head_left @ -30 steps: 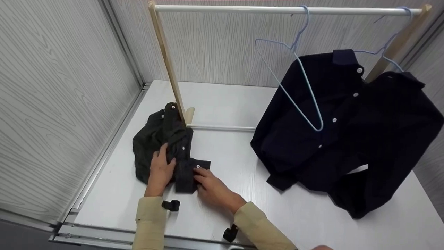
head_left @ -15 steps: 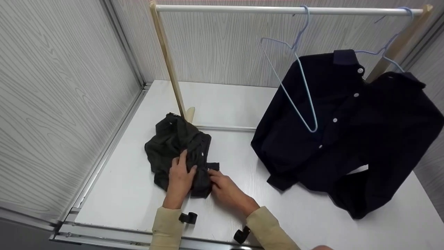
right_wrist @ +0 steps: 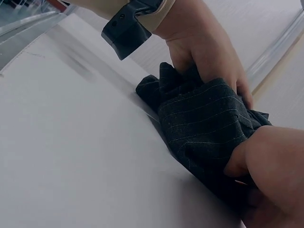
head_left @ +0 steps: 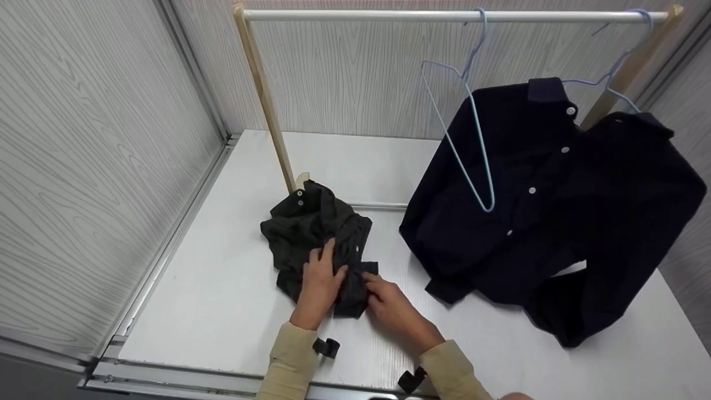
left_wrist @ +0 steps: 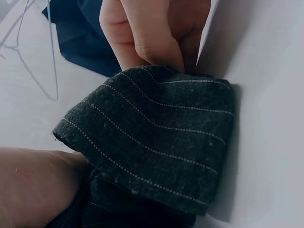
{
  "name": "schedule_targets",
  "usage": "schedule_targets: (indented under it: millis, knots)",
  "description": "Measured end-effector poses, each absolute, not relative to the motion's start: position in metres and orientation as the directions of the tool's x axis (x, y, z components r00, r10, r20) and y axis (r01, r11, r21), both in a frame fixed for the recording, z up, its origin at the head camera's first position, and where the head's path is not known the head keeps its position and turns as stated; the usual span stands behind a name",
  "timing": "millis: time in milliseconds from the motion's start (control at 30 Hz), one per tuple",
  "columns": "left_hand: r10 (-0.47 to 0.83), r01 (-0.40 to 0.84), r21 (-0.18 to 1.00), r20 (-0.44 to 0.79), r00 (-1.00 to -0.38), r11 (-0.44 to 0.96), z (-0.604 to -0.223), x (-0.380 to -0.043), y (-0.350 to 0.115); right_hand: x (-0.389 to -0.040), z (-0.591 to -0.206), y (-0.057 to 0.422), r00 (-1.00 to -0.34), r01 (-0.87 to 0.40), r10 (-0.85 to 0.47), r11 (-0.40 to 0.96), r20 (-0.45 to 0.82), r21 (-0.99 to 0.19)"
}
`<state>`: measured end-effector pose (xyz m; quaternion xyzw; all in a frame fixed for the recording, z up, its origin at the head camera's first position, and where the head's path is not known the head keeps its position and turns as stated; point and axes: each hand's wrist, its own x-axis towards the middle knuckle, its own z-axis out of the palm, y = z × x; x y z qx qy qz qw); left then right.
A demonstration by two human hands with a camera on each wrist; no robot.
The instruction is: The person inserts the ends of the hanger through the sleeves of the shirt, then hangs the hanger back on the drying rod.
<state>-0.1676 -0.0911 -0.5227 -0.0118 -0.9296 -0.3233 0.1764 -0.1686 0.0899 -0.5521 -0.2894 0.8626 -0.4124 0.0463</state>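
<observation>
A dark pinstriped shirt (head_left: pixel 297 233) lies bunched on the white table, its white-buttoned collar toward the rack's left post. On top of the cloth rests my left hand (head_left: pixel 318 286), fingers stretched forward and thumb apart. My right hand (head_left: pixel 395 308) pinches the shirt's right edge, close to a small flap of cloth (head_left: pixel 370 268) that sticks out. In the left wrist view the right fingers (left_wrist: pixel 152 33) curl at the edge of a striped fold (left_wrist: pixel 152 128). The right wrist view has the left hand (right_wrist: pixel 209 47) reaching down onto the bundle; some right fingertips are hidden under the cloth.
A rack with a white rail (head_left: pixel 355 15) and a wooden left post (head_left: pixel 264 100) stands behind. From it hang a bare blue hanger (head_left: pixel 472 105) and, at right, a navy shirt (head_left: pixel 500 166) with white buttons. The table's metal front edge (head_left: pixel 183 378) runs below.
Both hands and the dark shirt have slid to the right across the table, and the small flap at its right edge shows less than before. The bare hanger swings slightly.
</observation>
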Motion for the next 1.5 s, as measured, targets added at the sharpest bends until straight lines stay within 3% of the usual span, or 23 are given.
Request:
schedule_targets:
  millis: [300, 567, 767, 933, 1067, 1333, 1500]
  knots:
    - [0.02, 0.238, 0.552, 0.372, -0.928, 0.799, -0.521, -0.172, -0.064, -0.164, -0.55, 0.122, -0.861, -0.413, -0.489, 0.512, 0.139, -0.753]
    - [0.1, 0.284, 0.542, 0.344, -0.934, 0.791, -0.519, -0.184, -0.045, -0.163, -0.547, 0.138, -0.915, -0.375, -0.348, 0.548, 0.204, -0.748]
    - [0.174, 0.209, 0.646, 0.118, -0.978, 0.735, -0.506, -0.194, -0.05, -0.171, -0.538, 0.138, -0.932, -0.362, -0.214, 0.543, 0.292, -0.758]
    - [0.304, 0.132, 0.711, -0.12, -0.945, 0.691, -0.486, -0.208, -0.072, -0.181, -0.523, 0.134, -0.885, -0.442, -0.106, 0.495, 0.453, -0.748]
    - [0.325, 0.126, 0.712, -0.151, -0.934, 0.691, -0.469, -0.225, -0.091, -0.189, -0.512, 0.124, -0.827, -0.539, -0.149, 0.481, 0.541, -0.691]
    - [0.114, 0.109, 0.72, 0.041, -0.993, 0.686, -0.444, -0.278, -0.113, -0.195, -0.514, 0.102, -0.781, -0.619, -0.344, 0.538, 0.521, -0.572]
    - [0.069, 0.011, 0.675, -0.058, -0.996, 0.738, -0.445, -0.308, -0.118, -0.195, -0.524, 0.097, -0.807, -0.586, -0.385, 0.607, 0.447, -0.536]
